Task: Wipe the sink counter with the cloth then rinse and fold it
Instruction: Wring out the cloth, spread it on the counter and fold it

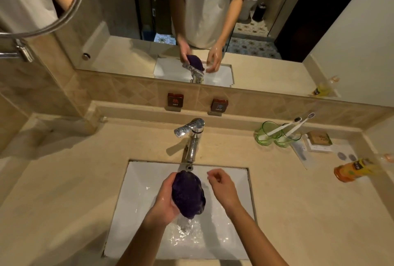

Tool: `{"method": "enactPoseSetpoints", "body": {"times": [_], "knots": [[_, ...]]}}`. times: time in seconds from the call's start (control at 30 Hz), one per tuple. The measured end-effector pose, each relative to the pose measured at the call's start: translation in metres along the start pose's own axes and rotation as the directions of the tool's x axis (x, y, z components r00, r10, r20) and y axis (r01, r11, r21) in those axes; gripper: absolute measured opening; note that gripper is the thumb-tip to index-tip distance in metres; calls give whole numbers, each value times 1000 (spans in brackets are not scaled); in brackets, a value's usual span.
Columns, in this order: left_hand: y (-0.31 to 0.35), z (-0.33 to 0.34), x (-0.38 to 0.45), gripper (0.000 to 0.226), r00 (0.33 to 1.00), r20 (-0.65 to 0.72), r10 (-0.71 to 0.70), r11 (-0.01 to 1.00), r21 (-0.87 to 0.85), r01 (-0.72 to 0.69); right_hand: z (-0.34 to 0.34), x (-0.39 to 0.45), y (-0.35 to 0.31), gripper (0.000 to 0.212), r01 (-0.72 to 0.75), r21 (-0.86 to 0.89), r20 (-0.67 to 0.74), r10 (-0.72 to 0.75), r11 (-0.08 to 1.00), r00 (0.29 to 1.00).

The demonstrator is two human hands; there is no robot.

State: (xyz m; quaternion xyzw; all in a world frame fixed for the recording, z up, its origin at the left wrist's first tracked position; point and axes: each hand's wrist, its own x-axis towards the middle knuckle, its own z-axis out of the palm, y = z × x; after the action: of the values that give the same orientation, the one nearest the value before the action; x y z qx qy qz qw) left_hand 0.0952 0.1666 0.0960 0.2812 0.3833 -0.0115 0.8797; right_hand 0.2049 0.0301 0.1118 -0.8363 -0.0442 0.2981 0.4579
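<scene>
A dark purple cloth (188,194), bunched into a wet lump, is gripped in my left hand (165,199) over the white sink basin (136,201). Water streams from the bottom of the cloth into the basin. My right hand (220,186) hovers just right of the cloth, fingers loosely curled and holding nothing. The chrome tap (191,137) stands behind the basin, its spout just above the cloth. The beige counter (74,180) surrounds the sink.
Two green glasses with toothbrushes (277,135) and a soap box (319,138) sit at the back right. An orange bottle (354,169) lies on the right counter. A mirror (191,20) fills the wall behind. Hot and cold labels (197,102) sit on the ledge.
</scene>
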Motion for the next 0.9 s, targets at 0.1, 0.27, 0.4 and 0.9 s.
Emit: {"method": "enactPoseSetpoints", "body": {"times": [0.1,0.27,0.4,0.9], "knots": [[5,7,-9,44,1000,10,-17,1000,11,17,5,-12,22,28,-254,97,230,226,962,947],[10,18,-25,47,999,21,-49,999,17,48,-2,-31,21,27,-218,276,307,129,936,943],[9,27,-43,42,999,25,-29,1000,6,29,-9,-35,12,16,-51,166,146,26,985,989],[29,37,-96,18,961,33,273,841,477,-255,-36,-61,-31,20,407,-119,-35,-413,906,910]]}}
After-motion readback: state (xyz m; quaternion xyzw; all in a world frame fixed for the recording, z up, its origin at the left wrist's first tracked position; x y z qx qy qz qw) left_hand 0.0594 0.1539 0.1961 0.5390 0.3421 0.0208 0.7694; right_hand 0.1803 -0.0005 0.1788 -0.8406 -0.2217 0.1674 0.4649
